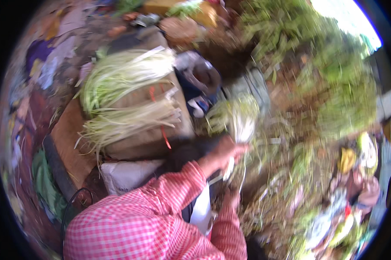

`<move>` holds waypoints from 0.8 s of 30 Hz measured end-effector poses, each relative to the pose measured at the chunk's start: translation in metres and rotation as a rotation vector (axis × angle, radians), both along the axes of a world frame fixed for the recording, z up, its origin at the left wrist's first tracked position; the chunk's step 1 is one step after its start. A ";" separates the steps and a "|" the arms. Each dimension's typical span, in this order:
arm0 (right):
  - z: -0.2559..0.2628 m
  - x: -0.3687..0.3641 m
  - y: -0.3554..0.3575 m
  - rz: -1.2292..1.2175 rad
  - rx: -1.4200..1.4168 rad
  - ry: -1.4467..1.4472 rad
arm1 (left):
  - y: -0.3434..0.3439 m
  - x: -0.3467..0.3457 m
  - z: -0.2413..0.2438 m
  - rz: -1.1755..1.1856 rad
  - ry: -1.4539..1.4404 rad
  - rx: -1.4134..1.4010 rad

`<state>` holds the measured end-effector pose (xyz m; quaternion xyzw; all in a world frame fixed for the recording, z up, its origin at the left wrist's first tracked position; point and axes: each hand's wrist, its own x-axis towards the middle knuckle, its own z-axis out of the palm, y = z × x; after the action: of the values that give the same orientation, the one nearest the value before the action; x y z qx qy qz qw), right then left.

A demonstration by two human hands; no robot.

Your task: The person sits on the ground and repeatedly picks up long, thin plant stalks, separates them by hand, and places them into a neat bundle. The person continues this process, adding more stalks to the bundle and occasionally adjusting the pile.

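My left hand (223, 154) is closed around some thin white stalks (228, 169), whose ends show below it. Just beyond its fingers lies a bunch of leafy green vegetables (242, 125) with white stems, touching or very near the hand. Lower down, my right hand (231, 196) is blurred beside a long thin stalk; whether it grips that stalk cannot be told. To the left, a large bundle of long pale-green stalks (127, 76) and a smaller one (133, 122) lie side by side on a brown covered surface (140, 143). A red string (164, 136) runs under the smaller bundle.
Loose greens (341, 97) are heaped at the right, with stalk litter over the ground. A white sack (127, 175) bearing print sits below the bundles. Dark blue cloth (195, 87) lies beyond the brown surface. A yellow object (347, 160) and plastic bags are at the far right.
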<state>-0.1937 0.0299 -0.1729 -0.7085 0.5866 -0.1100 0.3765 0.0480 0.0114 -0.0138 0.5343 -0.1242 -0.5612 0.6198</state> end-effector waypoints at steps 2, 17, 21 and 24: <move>0.005 0.020 0.007 0.178 0.027 0.069 | 0.003 0.004 0.010 0.142 0.352 -0.150; -0.020 0.005 -0.049 -0.213 -0.254 -0.023 | -0.007 0.004 0.012 0.223 0.439 -0.339; -0.028 0.034 -0.060 -0.163 -0.265 0.141 | -0.008 0.006 0.008 0.220 0.457 -0.308; -0.039 0.040 -0.067 -0.121 -0.091 0.313 | -0.009 0.005 0.011 0.228 0.430 -0.275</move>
<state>-0.1535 -0.0376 -0.2123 -0.6966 0.6742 -0.0474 0.2408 0.0527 0.0025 -0.0030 0.3242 -0.0040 -0.5664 0.7577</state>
